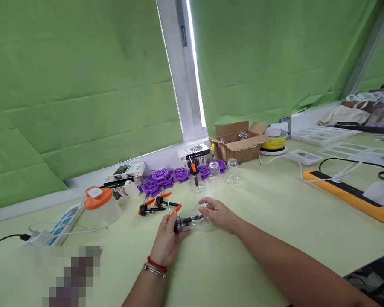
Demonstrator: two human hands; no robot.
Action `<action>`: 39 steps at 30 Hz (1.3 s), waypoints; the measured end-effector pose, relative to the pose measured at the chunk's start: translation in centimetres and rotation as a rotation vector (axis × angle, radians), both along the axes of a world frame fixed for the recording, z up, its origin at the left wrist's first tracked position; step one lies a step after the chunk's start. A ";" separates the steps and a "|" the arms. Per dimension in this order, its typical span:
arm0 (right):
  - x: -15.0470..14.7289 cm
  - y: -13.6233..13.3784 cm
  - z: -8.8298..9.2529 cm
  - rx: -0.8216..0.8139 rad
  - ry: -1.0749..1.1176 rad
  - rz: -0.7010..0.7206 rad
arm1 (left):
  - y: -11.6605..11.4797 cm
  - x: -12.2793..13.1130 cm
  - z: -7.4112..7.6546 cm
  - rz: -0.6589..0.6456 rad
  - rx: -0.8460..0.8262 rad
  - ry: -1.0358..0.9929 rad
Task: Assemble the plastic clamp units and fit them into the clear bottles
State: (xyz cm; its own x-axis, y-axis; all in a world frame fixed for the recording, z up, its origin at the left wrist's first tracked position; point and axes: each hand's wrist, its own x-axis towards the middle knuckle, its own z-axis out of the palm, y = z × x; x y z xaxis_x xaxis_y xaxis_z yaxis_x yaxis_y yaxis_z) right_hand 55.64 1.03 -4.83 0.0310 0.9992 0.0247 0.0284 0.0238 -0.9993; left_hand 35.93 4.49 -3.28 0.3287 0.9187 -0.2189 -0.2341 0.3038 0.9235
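Observation:
My left hand (pixel 165 244) grips the black cap, with its orange lever (pixel 176 210), at the neck of a clear plastic bottle (pixel 196 226). A black tube (pixel 193 219) runs from the cap inside the bottle. At the bottle's wide base, my right hand (pixel 220 215) is closed round the clear plastic; the bottle lies tilted sideways between both hands. Two similar black caps with orange levers (pixel 152 209) rest on the table just beyond my left hand. Farther back stands a clear bottle (pixel 197 186) with such a cap in it, beside two open clear bottles (pixel 232 172).
Purple plastic wheel-like parts (pixel 160 175) and printed boxes (pixel 128 170) line the window ledge. A cardboard box (pixel 243 147) holds clear pieces. An orange-lidded container (pixel 102 209) and white power strip (pixel 67 221) stand left. An orange-and-black power strip (pixel 348 194) and cables lie right.

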 end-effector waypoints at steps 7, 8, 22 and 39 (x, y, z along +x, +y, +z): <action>2.3 -0.3 -0.7 0.003 -0.041 0.226 | 0.2 -0.2 -0.3 -0.025 0.016 0.002; 2.4 -0.4 -0.7 0.008 -0.038 0.224 | 0.2 -0.2 -0.3 -0.032 0.013 -0.003; 2.6 -0.2 0.5 -0.008 0.015 0.188 | -0.1 -0.2 -0.3 -0.036 0.053 -0.021; 1.7 0.3 -0.6 -0.177 0.057 0.117 | -0.3 -0.1 -0.4 -0.038 0.074 -0.011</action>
